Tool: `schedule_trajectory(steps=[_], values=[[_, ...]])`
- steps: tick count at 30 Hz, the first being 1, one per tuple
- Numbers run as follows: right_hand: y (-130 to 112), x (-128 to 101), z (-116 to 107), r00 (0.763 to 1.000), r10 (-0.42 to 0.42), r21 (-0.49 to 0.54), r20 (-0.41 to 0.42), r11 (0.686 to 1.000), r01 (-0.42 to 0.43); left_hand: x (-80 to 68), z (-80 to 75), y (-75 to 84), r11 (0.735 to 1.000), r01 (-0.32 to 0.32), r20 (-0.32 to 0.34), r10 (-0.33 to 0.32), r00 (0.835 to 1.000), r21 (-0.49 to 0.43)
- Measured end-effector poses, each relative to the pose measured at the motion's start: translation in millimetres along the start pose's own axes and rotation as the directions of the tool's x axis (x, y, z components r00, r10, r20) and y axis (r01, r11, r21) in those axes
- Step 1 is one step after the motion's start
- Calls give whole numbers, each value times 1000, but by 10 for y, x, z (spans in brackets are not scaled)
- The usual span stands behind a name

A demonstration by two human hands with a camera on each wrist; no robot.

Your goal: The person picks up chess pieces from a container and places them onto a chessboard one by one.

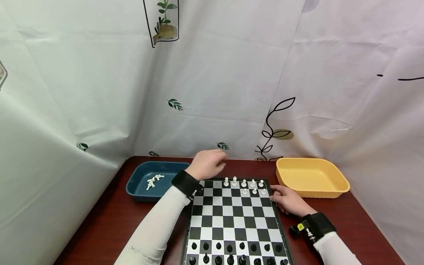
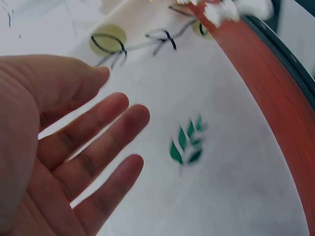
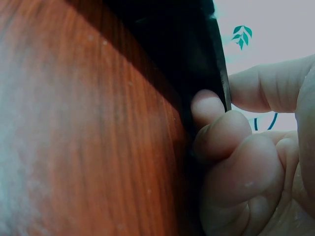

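Observation:
A black-and-white chessboard [image 1: 228,211] lies on the table, tilted slightly in view. Several white chess pieces [image 1: 243,183] stand in its far right corner, in two rows. Black chess pieces [image 1: 230,248] fill two rows at the near side. Over the board's far left corner hovers my left hand [image 1: 208,165], its fingers [image 2: 106,142] spread apart and loosely bent with nothing between them. My right hand [image 1: 289,200] pinches the board's right edge near the far corner. In the right wrist view the thumb [image 3: 268,88] is on one face and the fingertips are against the side.
Left of the board stands a blue tray [image 1: 132,184] with several white chess pieces [image 1: 153,181] lying in it. A yellow tray [image 1: 314,176] is at the back right. Behind the reddish-brown table [image 1: 99,228] hangs a white patterned cloth [image 1: 212,81].

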State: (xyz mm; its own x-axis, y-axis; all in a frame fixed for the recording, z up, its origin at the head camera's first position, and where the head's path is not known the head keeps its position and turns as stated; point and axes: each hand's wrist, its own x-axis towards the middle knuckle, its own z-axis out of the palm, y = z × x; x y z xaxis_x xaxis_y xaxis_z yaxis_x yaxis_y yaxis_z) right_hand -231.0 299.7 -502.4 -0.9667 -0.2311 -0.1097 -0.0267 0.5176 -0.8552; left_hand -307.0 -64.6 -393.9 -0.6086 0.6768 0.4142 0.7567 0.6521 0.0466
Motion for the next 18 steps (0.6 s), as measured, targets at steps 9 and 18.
schedule_trajectory(steps=[9,18], values=[[-1,3,6,1000,8,4,1,1000,-8,-413,-127,-334,987,159,-70,-158,985,1],[12,4,3,1000,10,-7,-11,1000,-10,-736,-276,-580,952,301,-96,-306,947,-60]])
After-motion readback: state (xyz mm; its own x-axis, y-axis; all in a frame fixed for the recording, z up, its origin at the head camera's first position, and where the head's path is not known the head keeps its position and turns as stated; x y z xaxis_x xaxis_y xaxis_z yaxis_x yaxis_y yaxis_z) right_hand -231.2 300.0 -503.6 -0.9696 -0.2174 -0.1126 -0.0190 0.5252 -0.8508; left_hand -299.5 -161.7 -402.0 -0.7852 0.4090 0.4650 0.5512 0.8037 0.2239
